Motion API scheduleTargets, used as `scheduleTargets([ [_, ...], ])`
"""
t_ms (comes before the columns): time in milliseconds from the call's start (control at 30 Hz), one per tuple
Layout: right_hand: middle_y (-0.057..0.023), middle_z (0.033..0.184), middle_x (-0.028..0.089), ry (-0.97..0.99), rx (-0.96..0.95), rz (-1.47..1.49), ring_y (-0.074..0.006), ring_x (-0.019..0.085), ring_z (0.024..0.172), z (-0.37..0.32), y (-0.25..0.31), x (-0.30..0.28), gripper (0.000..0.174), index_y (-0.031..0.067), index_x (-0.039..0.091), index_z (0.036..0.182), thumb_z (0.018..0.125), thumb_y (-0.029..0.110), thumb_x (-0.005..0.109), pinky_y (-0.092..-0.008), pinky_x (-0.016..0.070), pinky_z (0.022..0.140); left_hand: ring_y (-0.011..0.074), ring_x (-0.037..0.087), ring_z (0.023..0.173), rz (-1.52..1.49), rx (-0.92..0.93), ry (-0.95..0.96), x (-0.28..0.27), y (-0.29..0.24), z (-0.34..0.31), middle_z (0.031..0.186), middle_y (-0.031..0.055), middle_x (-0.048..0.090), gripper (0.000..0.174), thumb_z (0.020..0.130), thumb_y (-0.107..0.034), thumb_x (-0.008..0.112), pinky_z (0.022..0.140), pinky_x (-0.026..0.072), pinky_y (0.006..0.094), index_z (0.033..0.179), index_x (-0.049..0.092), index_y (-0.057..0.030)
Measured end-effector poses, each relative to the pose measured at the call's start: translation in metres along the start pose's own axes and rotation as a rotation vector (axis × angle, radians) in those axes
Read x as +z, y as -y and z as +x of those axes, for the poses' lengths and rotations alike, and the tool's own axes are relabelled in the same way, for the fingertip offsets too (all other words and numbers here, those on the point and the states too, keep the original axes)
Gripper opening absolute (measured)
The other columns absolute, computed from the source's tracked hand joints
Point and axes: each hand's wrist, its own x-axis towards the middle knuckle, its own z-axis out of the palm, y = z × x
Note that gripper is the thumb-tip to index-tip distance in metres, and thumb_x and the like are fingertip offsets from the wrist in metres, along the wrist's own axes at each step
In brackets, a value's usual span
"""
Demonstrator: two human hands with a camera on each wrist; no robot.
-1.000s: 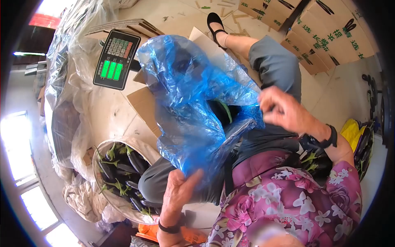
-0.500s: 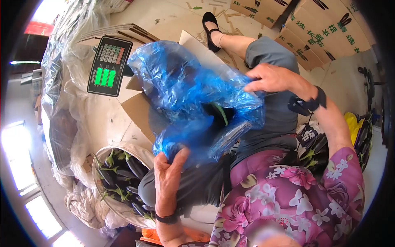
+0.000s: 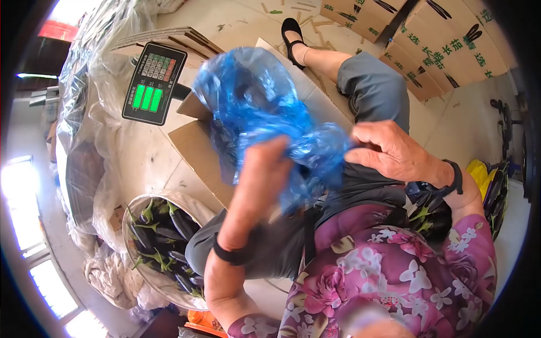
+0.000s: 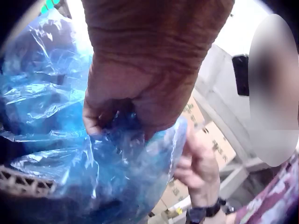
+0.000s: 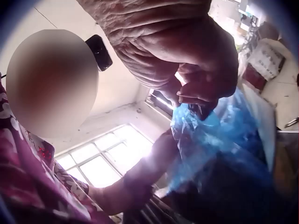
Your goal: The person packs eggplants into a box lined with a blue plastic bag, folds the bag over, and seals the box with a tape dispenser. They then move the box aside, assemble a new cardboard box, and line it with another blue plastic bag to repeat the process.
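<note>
A crumpled blue plastic bag (image 3: pixel 265 107) hangs over an open cardboard box (image 3: pixel 197 152) in front of the seated person's knees. My left hand (image 3: pixel 270 169) has risen to the bag's near side and grips a bunch of its film (image 4: pixel 117 140). Gripping the bag's right edge is my right hand (image 3: pixel 383 152), with fingers curled on the plastic (image 5: pixel 201 126). The two hands are close together on the bag. What is inside the bag is hidden.
A round basket (image 3: pixel 141 265) full of dark eggplants (image 3: pixel 163 231) sits at lower left. A scale display (image 3: pixel 151 83) with green digits lies behind the box. Printed cartons (image 3: pixel 451 45) stand at upper right. More eggplants (image 3: pixel 428 214) lie by my right elbow.
My left hand rose from the bag's lower edge up to its middle, bunching the film. My right hand came down and toward me, and the bag has gathered narrower between them.
</note>
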Motion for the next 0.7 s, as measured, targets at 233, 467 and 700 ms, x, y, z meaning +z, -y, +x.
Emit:
scheduleTargets([
  [233,-0.0054,0.092,0.065,0.045,0.526,0.664,-0.0128,0.062,0.072,-0.023,-0.066,0.066,0.037,0.0032,0.059,0.114,0.089,0.027,0.073,-0.0269,0.0474,0.058,0.0075,0.057,0.091,-0.407,-0.168,-0.074,-0.016,0.007,-0.006,0.098,-0.0018,0.067,0.028,0.099,-0.020,0.062,0.084,0.0461,0.0248,0.117,0.066,0.0014],
  [467,0.0024,0.083,0.062,0.283,0.581,1.157,-0.0051,0.055,0.070,-0.006,-0.092,0.097,0.021,0.0090,0.064,0.105,0.092,0.025,0.069,-0.0208,0.0409,0.055,0.0081,0.056,0.089,-0.294,-0.154,-0.080,-0.013,0.013,-0.009,0.096,-0.0004,0.067,0.026,0.099,-0.019,0.062,0.083,0.0456,0.0251,0.114,0.065,0.0019],
  [700,-0.0019,0.095,0.069,0.206,0.186,0.963,-0.0044,0.056,0.074,0.043,-0.051,0.000,0.036,0.0013,0.061,0.123,0.100,0.029,0.059,-0.0199,0.0386,0.056,0.0128,0.052,0.073,0.089,-0.167,-0.180,-0.009,0.040,-0.007,0.076,0.0102,0.061,0.012,0.092,-0.006,0.058,0.069,0.0449,0.0305,0.097,0.061,0.0046],
])
